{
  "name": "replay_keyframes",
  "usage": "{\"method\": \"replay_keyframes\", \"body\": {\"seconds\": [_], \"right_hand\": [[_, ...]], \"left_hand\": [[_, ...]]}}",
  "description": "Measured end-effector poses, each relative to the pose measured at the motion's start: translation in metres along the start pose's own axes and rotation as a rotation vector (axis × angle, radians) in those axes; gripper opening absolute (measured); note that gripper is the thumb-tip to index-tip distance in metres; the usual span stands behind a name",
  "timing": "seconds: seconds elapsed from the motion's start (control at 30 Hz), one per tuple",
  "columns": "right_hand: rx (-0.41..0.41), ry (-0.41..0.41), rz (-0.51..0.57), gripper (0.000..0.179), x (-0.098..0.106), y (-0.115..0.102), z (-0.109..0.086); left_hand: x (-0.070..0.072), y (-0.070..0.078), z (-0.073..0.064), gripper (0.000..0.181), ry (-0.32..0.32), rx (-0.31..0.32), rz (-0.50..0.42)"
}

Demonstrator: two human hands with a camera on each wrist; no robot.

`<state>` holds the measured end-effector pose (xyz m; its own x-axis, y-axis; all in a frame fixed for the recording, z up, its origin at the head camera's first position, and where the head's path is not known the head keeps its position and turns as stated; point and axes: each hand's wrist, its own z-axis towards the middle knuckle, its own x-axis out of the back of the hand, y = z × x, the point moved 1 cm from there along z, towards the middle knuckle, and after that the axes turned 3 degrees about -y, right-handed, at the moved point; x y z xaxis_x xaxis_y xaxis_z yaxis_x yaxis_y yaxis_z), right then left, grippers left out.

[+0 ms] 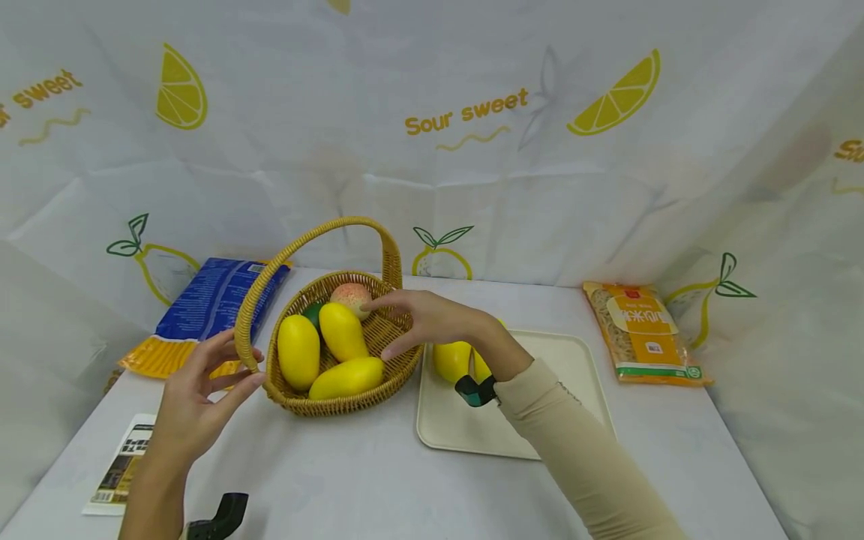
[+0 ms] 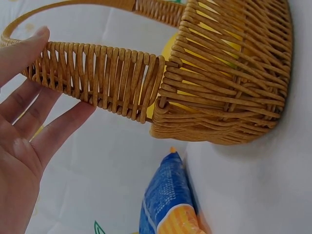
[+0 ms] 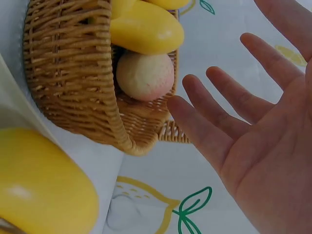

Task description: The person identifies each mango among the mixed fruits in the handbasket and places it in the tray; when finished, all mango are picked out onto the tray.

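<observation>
A wicker basket (image 1: 324,408) holds several yellow mangoes (image 1: 299,352), a pinkish peach (image 1: 351,297) and a green fruit (image 1: 313,313) partly hidden behind them. My left hand (image 1: 192,405) holds the near side of its arched handle (image 2: 97,73), thumb on one face and fingers on the other. Over the basket's right side hovers my right hand (image 1: 435,316), its fingers spread and nothing in them, as the right wrist view shows. Beneath the right wrist, yellow mangoes (image 1: 451,361) lie on a cream tray (image 1: 499,435), partly covered by that arm.
Behind the basket to the left lies a blue and orange bag (image 1: 209,300). An orange grain packet (image 1: 641,330) sits at the back right. A printed white packet (image 1: 121,472) is by the left forearm. Lemon-patterned white cloth (image 1: 472,225) hangs behind the table.
</observation>
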<state>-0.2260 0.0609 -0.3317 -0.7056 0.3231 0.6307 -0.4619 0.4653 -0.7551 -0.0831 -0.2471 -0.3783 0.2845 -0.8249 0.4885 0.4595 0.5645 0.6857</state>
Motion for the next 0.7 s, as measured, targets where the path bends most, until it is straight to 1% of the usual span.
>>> {"method": "replay_keyframes", "body": {"seconds": [0.13, 0.33, 0.47, 0.57, 0.7], "right_hand": [[0.018, -0.023, 0.012, 0.073, -0.004, -0.003, 0.006], [0.024, -0.062, 0.0, 0.07, -0.009, -0.01, 0.017], [0.009, -0.098, -0.032, 0.068, -0.012, -0.014, 0.024], [-0.009, -0.119, -0.072, 0.068, -0.015, -0.016, 0.03], [-0.034, -0.149, -0.085, 0.067, -0.018, -0.019, 0.036]], "left_hand": [[0.0, 0.0, 0.0, 0.077, -0.003, -0.01, 0.0], [0.0, 0.0, 0.0, 0.077, -0.002, 0.006, 0.002], [0.0, 0.0, 0.0, 0.077, -0.003, 0.01, 0.006], [0.0, 0.0, 0.0, 0.077, -0.003, -0.003, 0.002], [0.001, 0.0, 0.0, 0.077, -0.002, -0.013, -0.004]]}}
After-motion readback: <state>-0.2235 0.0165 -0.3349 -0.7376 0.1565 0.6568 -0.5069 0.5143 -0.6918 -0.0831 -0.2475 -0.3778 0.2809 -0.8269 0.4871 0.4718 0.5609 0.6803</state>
